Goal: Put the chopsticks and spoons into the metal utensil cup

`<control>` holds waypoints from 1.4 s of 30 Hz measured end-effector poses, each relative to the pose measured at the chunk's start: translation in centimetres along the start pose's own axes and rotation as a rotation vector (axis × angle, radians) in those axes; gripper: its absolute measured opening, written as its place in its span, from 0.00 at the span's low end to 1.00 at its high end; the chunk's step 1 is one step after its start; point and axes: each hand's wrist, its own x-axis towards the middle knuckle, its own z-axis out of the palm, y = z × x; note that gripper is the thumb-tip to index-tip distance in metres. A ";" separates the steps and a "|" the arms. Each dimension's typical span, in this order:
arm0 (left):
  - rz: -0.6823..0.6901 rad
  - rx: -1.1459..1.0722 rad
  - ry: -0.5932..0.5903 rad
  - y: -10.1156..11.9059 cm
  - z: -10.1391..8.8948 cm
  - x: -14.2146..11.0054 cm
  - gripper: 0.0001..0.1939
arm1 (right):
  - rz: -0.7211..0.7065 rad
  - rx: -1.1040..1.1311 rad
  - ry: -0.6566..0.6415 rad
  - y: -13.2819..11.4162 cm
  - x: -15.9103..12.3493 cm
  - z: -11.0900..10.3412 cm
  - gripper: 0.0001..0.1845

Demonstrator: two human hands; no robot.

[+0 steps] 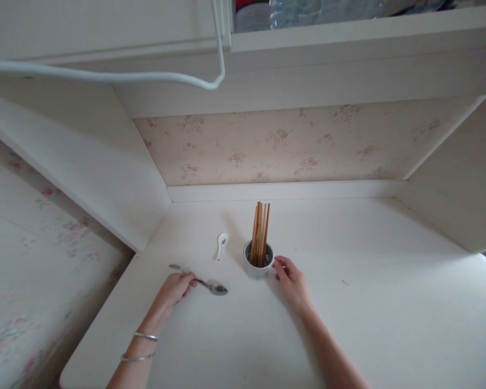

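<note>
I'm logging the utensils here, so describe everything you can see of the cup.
The cup is round, open-topped and pale grey outside, with a darker inside that shows small light marks, perhaps holes. Whether it is metal or plastic, I cannot tell. It stands upright on the white tabletop, to the right of the small white spoon. Several wooden-looking chopsticks stand in it, rising well above its rim. The right hand seems to touch its right side.

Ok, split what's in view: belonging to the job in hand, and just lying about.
Job: metal spoon, in the left hand; holder, right hand at its side; chopsticks standing in it; white spoon, untouched, probably.

Just about: white cable overhead; clear plastic on the upper shelf.
</note>
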 end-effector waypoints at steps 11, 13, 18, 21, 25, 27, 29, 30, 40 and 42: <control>0.014 -0.087 0.006 0.3 0.2 -0.4 0.21 | -0.019 0.021 0.013 -0.4 0.0 0.0 0.22; 0.016 -0.083 0.005 0.2 0.4 -0.2 0.20 | -0.018 0.020 0.013 -0.4 -0.1 0.0 0.22; 0.009 -0.086 0.004 0.3 0.5 -0.1 0.20 | -0.009 0.021 0.005 -0.6 -0.2 -0.1 0.21; -0.001 -0.096 0.014 0.6 0.4 -0.2 0.17 | -0.007 0.022 0.000 -0.6 -0.1 -0.1 0.21; 0.015 -0.126 0.007 1.5 0.5 -0.7 0.17 | -0.009 0.015 -0.008 -0.5 -0.1 -0.2 0.21; 0.039 -0.169 -0.007 2.2 0.5 -1.3 0.18 | -0.006 0.023 -0.009 -0.5 -0.1 -0.2 0.21; 0.080 -0.249 -0.024 3.1 0.4 -2.1 0.19 | -0.002 0.035 -0.005 -0.6 -0.1 -0.2 0.21; 0.101 -0.291 -0.030 3.7 0.3 -2.5 0.18 | -0.001 0.039 -0.004 -0.6 -0.1 -0.2 0.21; 0.220 -0.476 -0.076 8.1 -0.5 -5.6 0.16 | 0.000 0.047 -0.008 -1.1 0.0 -0.2 0.22; 0.256 -0.488 -0.078 8.5 -0.3 -5.8 0.17 | -0.001 0.048 -0.003 -1.1 0.0 -0.3 0.22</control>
